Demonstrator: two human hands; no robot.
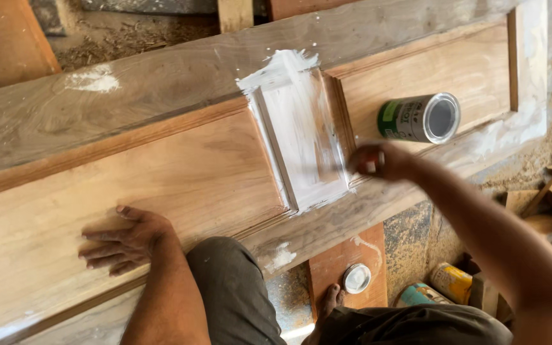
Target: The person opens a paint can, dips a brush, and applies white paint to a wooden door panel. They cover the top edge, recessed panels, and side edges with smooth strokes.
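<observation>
Head view, looking down on a wooden panelled door (180, 172) lying flat and running diagonally across the frame.

Left hand (126, 239): palm down on the bare recessed panel of the door, fingers spread wide and flat against the wood, holding nothing.

Right hand (378, 161): closed around a small tool with a red handle; the hand is motion-blurred, so the tool's working end cannot be made out. It sits at the right edge of the white-coated patch (301, 137), which covers the short cross-rail between two panels and spills onto the upper rail and the moulding beside it. Streaks show in the coating.

Open tin can (420, 118), green and grey label, lies on its side on the right-hand panel, mouth toward the right, just above the right hand and apart from it.

Below the door: a round lid (357, 278) rests on a reddish board, next to the person's bare foot (328, 305). Two more cans (442, 287), one yellow and one teal, lie on the sawdust-covered floor near the right arm.
</observation>
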